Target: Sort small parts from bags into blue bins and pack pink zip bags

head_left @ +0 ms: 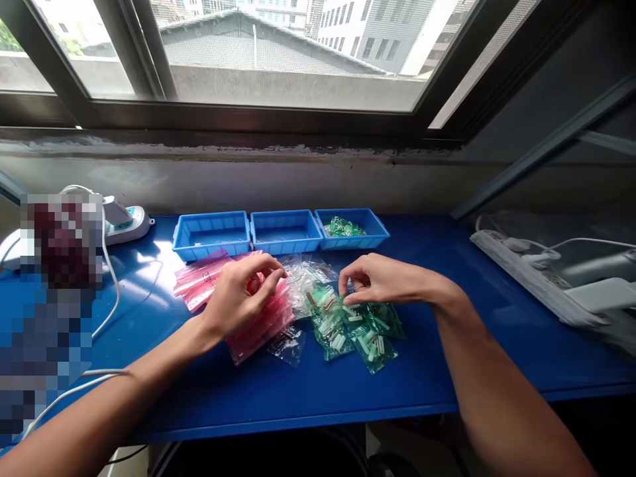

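Note:
My left hand (243,291) is over the pink plastic bags (263,321), its thumb and forefinger pinched together; what they hold, if anything, is too small to make out. My right hand (370,281) hovers at the green bags (330,321) with curled fingers, fingertips close to the top of the pile; whether it grips a bag is unclear. Between the hands lie clear bags (303,281). One small clear bag (288,346) with dark pieces sits in front of the pink ones. The green bags contain white and brownish pieces.
Behind the bags stand a left blue tray (211,248), a middle blue tray (287,247) and a right blue tray (355,243) holding green pieces (342,226). Power strips lie at left (132,225) and right (536,278). A white cable (112,308) runs near my left forearm.

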Action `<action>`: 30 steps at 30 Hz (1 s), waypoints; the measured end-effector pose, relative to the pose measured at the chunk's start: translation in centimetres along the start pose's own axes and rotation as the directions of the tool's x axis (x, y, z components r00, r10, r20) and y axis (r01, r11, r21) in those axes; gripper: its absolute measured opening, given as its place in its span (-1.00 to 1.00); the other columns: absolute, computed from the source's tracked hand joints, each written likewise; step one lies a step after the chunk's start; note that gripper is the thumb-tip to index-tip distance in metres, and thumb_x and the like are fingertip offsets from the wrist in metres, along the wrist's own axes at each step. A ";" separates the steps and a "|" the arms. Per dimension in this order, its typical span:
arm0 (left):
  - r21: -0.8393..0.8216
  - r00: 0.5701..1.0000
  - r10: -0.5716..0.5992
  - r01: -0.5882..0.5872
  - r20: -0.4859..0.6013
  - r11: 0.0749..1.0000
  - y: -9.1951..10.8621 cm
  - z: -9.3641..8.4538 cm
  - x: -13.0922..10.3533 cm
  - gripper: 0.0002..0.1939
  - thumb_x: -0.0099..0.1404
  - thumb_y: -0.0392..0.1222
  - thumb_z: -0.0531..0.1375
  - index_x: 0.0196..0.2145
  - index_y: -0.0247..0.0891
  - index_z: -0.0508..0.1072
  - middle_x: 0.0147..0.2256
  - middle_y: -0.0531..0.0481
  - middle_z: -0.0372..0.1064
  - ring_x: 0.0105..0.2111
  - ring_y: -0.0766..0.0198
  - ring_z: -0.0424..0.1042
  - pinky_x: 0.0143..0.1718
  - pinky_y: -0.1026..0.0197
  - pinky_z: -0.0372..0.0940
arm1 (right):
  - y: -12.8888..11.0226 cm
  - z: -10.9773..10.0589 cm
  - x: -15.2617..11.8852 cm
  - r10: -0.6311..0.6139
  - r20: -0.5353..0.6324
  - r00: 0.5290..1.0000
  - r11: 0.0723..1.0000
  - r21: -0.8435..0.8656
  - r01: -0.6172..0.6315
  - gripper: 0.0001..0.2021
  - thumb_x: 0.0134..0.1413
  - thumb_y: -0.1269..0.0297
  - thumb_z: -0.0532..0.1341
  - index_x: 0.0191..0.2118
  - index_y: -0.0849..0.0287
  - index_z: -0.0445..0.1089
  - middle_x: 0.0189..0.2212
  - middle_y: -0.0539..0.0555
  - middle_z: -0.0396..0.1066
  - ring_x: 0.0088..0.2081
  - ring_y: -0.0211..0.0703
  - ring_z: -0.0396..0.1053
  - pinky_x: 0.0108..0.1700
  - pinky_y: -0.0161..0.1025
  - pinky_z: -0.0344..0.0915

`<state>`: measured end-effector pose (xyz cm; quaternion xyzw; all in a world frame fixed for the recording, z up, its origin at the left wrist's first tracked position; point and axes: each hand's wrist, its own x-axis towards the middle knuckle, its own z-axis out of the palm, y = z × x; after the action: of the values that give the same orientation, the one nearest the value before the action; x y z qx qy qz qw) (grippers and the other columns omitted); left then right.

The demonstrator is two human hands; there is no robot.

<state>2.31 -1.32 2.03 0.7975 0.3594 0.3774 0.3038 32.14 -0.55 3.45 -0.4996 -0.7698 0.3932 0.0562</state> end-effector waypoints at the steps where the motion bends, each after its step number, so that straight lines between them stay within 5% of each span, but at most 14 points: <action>1: 0.001 1.000 -0.001 0.001 -0.001 1.000 0.0 0.0 0.0 -0.76 0.46 -0.18 0.14 -0.29 -0.30 0.55 -0.38 -0.03 0.56 -0.48 0.32 0.41 -0.45 0.29 0.23 | -0.1 0.0 0.0 -0.001 0.011 1.000 1.000 0.001 0.001 -0.82 -0.02 0.13 0.48 -0.44 0.12 0.62 -0.68 -0.09 0.27 -0.64 -0.31 0.17 -0.60 -0.35 0.05; 5: 0.001 1.000 0.000 0.000 0.009 1.000 -0.1 0.0 0.0 -0.76 0.47 -0.19 0.14 -0.28 -0.31 0.56 -0.38 -0.04 0.56 -0.48 0.32 0.40 -0.44 0.28 0.23 | -1.0 -0.6 -0.7 -0.007 -0.015 1.000 0.997 0.074 0.008 -0.76 0.05 0.10 0.44 -0.46 0.15 0.54 -0.64 -0.09 0.26 -0.59 -0.32 0.15 -0.56 -0.35 0.09; 10: -0.002 1.000 -0.004 0.004 0.019 1.000 0.1 -0.1 0.0 -0.77 0.47 -0.18 0.14 -0.27 -0.30 0.56 -0.36 -0.04 0.56 -0.44 0.29 0.43 -0.42 0.27 0.25 | -2.2 -0.5 -0.7 -0.043 -0.223 0.974 0.940 0.321 0.115 -0.69 0.01 0.07 0.49 -0.45 0.18 0.49 -0.60 -0.06 0.34 -0.58 -0.32 0.20 -0.56 -0.35 0.12; 14: -0.033 0.998 -0.034 0.035 0.044 0.999 0.6 0.0 0.1 -0.80 0.46 -0.14 0.17 -0.18 -0.28 0.57 -0.35 -0.03 0.56 -0.43 0.30 0.45 -0.45 0.31 0.24 | -3.4 1.7 0.8 -0.058 -0.398 0.915 0.787 0.547 0.287 -0.63 -0.02 0.03 0.52 -0.41 0.16 0.41 -0.64 -0.12 0.29 -0.65 -0.36 0.16 -0.61 -0.36 0.10; 18: -0.068 0.997 -0.059 0.062 0.050 0.996 0.6 0.0 0.2 -0.82 0.41 -0.12 0.25 -0.23 -0.28 0.56 -0.40 0.00 0.53 -0.48 0.33 0.40 -0.48 0.33 0.21 | -4.6 4.6 2.2 -0.062 -0.528 0.847 0.689 0.592 0.419 -0.63 0.01 0.02 0.51 -0.39 0.14 0.39 -0.67 -0.12 0.34 -0.69 -0.33 0.22 -0.64 -0.36 0.16; 22: -0.148 0.991 -0.133 0.136 0.030 0.980 0.3 0.0 0.2 -0.75 0.42 -0.13 0.22 -0.39 -0.29 0.52 -0.44 -0.01 0.50 -0.47 0.31 0.40 -0.47 0.32 0.26 | -4.9 6.1 2.8 -0.039 -0.541 0.840 0.649 0.626 0.433 -0.66 -0.02 0.07 0.53 -0.31 0.13 0.44 -0.62 -0.08 0.43 -0.68 -0.28 0.33 -0.67 -0.36 0.20; 30: -0.183 0.980 -0.195 0.187 -0.027 0.965 0.1 0.1 0.1 -0.80 0.41 -0.11 0.24 -0.29 -0.30 0.53 -0.43 0.00 0.50 -0.50 0.32 0.39 -0.46 0.30 0.31 | -4.7 6.4 3.2 0.017 -0.577 0.816 0.682 0.604 0.413 -0.75 -0.05 0.12 0.55 -0.38 0.17 0.59 -0.65 -0.05 0.42 -0.68 -0.29 0.29 -0.65 -0.34 0.23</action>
<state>2.45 -1.29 2.07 0.7199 0.4057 0.3949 0.4014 24.09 -2.40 1.18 -0.4379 -0.5625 0.4908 0.5010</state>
